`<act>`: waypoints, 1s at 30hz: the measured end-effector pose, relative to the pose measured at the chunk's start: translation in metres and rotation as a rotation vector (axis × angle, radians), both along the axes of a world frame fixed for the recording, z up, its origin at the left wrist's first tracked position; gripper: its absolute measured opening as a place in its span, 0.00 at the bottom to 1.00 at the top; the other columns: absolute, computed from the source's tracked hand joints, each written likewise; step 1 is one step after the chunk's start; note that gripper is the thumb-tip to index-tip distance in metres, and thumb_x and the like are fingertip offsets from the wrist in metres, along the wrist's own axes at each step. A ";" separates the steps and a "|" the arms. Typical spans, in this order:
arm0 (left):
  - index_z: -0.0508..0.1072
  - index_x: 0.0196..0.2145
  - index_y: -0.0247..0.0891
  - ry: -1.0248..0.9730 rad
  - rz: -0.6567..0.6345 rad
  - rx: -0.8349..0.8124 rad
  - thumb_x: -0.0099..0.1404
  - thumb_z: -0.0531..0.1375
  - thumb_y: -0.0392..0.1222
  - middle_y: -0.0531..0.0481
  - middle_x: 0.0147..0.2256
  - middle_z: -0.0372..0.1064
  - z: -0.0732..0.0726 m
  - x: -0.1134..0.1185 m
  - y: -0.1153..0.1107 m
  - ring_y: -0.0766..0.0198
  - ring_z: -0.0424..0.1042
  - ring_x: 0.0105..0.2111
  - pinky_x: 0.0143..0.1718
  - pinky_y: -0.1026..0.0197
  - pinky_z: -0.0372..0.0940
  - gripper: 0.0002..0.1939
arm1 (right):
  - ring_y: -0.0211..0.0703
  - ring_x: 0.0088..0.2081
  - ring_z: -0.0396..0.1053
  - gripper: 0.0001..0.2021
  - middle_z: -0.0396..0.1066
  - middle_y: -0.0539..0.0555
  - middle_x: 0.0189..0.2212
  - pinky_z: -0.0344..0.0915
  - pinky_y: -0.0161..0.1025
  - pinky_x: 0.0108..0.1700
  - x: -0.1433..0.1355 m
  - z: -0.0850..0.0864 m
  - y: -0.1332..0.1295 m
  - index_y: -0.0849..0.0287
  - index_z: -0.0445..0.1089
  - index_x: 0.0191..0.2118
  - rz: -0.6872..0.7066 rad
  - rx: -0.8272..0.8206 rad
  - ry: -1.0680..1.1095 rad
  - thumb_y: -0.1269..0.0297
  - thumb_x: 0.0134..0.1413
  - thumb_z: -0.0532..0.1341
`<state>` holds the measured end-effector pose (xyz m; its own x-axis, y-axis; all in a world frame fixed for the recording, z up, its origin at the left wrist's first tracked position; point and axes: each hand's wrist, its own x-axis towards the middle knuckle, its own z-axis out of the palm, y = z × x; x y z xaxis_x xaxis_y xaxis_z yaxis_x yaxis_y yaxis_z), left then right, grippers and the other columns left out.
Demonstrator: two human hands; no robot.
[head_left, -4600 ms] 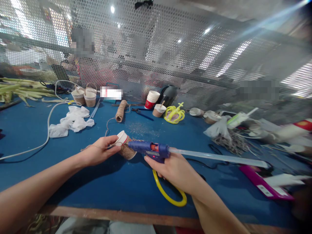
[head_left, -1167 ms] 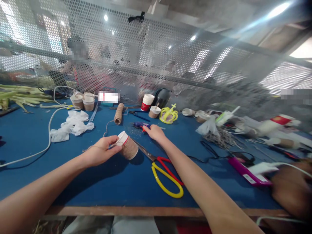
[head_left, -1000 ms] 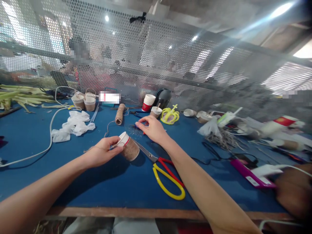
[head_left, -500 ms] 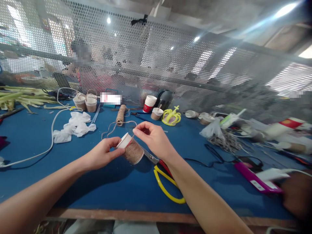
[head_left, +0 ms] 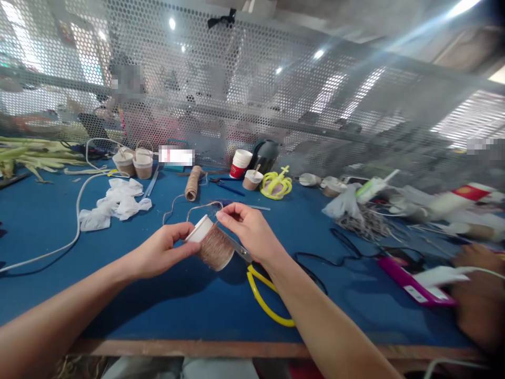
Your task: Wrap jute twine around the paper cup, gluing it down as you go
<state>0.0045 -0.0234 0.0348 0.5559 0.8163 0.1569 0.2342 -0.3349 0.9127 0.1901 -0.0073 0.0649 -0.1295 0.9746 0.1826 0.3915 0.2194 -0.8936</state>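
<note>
My left hand point(head_left: 168, 248) grips the white rim of a paper cup point(head_left: 216, 248), which lies tilted in the air with brown twine wound round its side. Fingers pinched together, my right hand point(head_left: 246, 229) holds the twine point(head_left: 207, 204) at the cup's upper edge. That strand loops back over the table toward a roll of twine point(head_left: 192, 183). Under my right wrist lie scissors point(head_left: 262, 297) with yellow handles, partly hidden by my forearm.
White crumpled plastic point(head_left: 118, 200) and a white cable point(head_left: 81, 210) lie at left. Behind stand twine-wrapped cups point(head_left: 142, 166), stacked red-and-white cups point(head_left: 240, 163) and a yellow crown-shaped piece point(head_left: 276, 184). A purple power strip point(head_left: 414, 284) lies at right, beside another person's arm point(head_left: 479, 300).
The view has shifted slightly. Both hands keep their hold on the cup and twine, with little visible movement. At right, the other person's hand has come further into view.
</note>
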 end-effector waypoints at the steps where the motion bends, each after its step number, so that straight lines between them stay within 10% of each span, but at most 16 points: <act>1: 0.66 0.29 0.33 -0.003 -0.007 -0.004 0.60 0.52 0.43 0.54 0.27 0.62 0.000 0.000 0.000 0.69 0.60 0.28 0.30 0.68 0.57 0.10 | 0.34 0.25 0.60 0.09 0.64 0.48 0.22 0.59 0.34 0.30 0.000 -0.001 0.000 0.60 0.64 0.25 0.004 -0.011 0.005 0.59 0.43 0.59; 30: 0.69 0.39 0.33 -0.053 -0.050 -0.012 0.60 0.52 0.45 0.47 0.38 0.68 -0.002 -0.005 0.004 0.61 0.65 0.38 0.43 0.61 0.60 0.14 | 0.36 0.25 0.57 0.10 0.56 0.46 0.22 0.56 0.34 0.29 -0.003 -0.016 -0.007 0.57 0.54 0.27 0.024 0.146 -0.214 0.58 0.56 0.47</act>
<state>-0.0002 -0.0196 0.0331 0.5874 0.7896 0.1778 0.1683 -0.3340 0.9274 0.1869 -0.0139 0.0484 -0.2031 0.9361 0.2871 0.5614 0.3515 -0.7492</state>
